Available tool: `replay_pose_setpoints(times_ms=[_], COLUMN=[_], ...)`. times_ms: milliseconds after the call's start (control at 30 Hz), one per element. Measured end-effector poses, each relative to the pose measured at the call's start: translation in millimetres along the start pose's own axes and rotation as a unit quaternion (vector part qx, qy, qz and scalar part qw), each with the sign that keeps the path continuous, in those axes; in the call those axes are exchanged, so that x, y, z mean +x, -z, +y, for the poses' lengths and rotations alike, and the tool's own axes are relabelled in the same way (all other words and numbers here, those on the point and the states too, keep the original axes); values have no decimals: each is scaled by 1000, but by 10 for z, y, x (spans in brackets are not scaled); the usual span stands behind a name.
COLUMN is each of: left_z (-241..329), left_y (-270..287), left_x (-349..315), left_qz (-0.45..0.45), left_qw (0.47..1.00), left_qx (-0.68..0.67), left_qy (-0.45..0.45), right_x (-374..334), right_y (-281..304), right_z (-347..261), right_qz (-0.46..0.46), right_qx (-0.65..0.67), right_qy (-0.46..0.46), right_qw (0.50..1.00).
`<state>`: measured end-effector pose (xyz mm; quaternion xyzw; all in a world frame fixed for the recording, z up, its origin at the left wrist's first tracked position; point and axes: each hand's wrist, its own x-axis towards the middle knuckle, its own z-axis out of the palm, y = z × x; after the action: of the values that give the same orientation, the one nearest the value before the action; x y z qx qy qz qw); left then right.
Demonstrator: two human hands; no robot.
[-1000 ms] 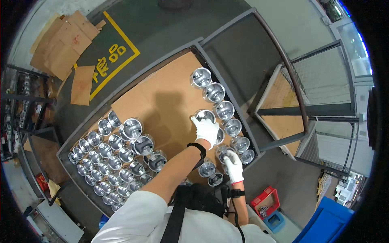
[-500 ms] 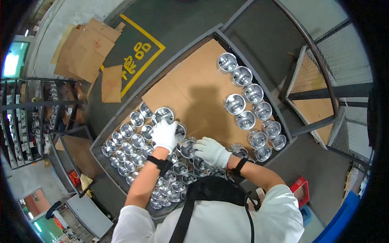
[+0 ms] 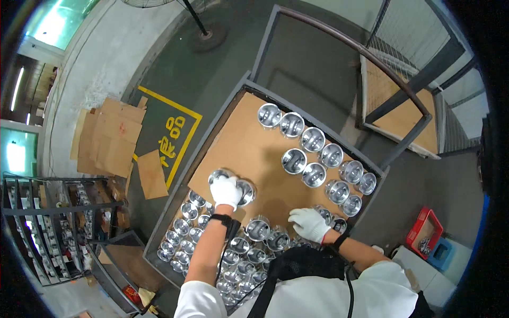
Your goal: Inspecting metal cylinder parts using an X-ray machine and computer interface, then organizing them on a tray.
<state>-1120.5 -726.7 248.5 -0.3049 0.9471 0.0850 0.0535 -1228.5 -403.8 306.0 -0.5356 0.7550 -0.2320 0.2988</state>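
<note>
My left hand, in a white glove, is closed over a shiny metal piston on the brown cardboard sheet. Touching its side is another piston; its fingertips are partly hidden. My right hand, gloved too, is over the sheet's near right part with fingers stretched to the left and nothing visible in them. Beside it are pistons by the bin's right side. Between my hands stands a larger piston. Many smaller-looking pistons fill the near left, lower down.
A grey metal-framed bin surrounds the sheet. Several pistons line its far right edge. A bent tube rail rises beyond. Flattened cardboard leans at the left, near a rack. A red crate sits at the right.
The view has turned, shifting the bin in the picture. My left hand stays at the pistons on the sheet's left edge. My right hand has left a piston and moved right.
</note>
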Motion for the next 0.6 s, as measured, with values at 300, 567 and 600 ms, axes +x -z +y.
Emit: replay_pose_setpoints(times_ms=[300,567,600], left_z=[1014,1200,1173], left_y=[93,-66,-61], left_x=[1388,1369,1293], left_qz=[11,-20,-1], left_qw=[999,995,994], left_qx=[17,-84,-105], left_qy=[-34,-45,-40], right_x=[-146,-337,-350], right_y=[49,-92,-114], right_z=[51,-15,-53], right_qz=[101,49,65], right_qx=[-4,22,15], right_qy=[-35,-118,-94], right_qw=[994,992,993])
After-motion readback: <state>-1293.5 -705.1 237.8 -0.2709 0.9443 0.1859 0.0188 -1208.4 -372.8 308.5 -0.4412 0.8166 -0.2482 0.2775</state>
